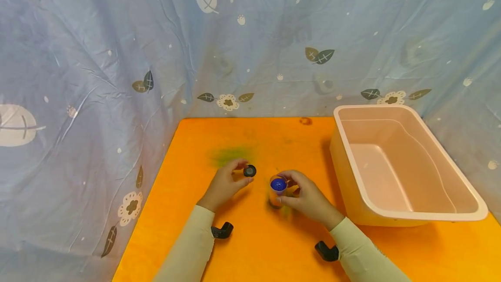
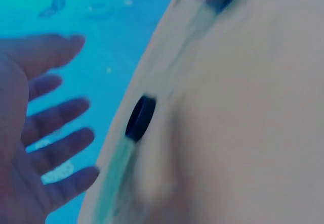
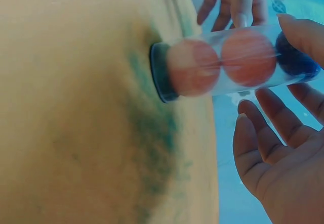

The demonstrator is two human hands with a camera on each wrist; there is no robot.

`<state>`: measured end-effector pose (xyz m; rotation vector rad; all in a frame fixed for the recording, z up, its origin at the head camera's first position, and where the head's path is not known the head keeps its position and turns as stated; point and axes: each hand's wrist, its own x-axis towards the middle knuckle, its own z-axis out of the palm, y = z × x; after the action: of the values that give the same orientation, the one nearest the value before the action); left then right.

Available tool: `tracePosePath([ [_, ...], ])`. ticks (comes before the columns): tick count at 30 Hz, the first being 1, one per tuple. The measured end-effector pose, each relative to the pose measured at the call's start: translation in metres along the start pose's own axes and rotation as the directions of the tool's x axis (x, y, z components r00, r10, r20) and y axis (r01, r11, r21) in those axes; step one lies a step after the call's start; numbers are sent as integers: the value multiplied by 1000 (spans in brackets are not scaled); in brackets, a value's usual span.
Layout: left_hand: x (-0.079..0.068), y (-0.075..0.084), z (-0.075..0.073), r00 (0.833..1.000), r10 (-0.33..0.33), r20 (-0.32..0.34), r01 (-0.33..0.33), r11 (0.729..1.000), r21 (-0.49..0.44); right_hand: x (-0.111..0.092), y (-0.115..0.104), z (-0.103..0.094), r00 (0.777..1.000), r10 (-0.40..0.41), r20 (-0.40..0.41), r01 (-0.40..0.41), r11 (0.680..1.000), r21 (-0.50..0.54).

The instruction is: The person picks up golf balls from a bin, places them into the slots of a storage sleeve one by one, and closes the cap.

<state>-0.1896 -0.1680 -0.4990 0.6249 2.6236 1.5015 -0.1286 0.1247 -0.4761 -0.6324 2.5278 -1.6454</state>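
Note:
My right hand holds a clear tube near its top, thumb on one side and fingers on the other. The tube stands upright on its dark base. Inside are two reddish-orange balls with a dark blue ball above them. To the left, my left hand is beside a small round black cap. Seen from the left wrist, the cap sits on the table, apart from the spread fingers.
A large pale pink plastic tub stands at the right of the orange table. Greenish smudges mark the tabletop. A blue leaf-patterned curtain hangs behind and along the sides. Black curved pieces sit at both wrists.

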Motion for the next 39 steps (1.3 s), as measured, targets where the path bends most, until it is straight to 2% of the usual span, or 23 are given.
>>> tracePosePath([
  [3,10,-7,-8,997,-51,-62,57,995,86,0,4,2,1000,6,-2,-6,1000,8],
  [6,20,-15,-9,994,-94,-53,103,975,195,-1,7,5,1000,17,0,-17,1000,12],
  [9,27,-22,-5,993,-112,-29,115,941,319,-2,10,7,1000,7,5,-7,1000,5],
  [12,31,-28,2,995,-99,-15,96,896,433,-3,11,9,1000,-10,2,11,1000,-18],
  [16,32,-31,8,996,-83,-21,81,850,521,-3,12,11,1000,-18,-1,18,999,-38],
  [18,32,-30,9,996,-81,-22,80,839,537,-4,12,11,1000,-14,-2,13,999,-38],
  [27,34,-26,13,998,-64,-29,69,831,552,-3,13,11,1000,-7,5,8,999,-50],
  [35,38,-24,16,999,-40,15,24,818,574,-3,11,10,1000,-12,3,12,999,-44],
  [39,39,-21,14,999,-43,33,16,823,568,-4,10,10,1000,-13,3,13,999,-40],
])
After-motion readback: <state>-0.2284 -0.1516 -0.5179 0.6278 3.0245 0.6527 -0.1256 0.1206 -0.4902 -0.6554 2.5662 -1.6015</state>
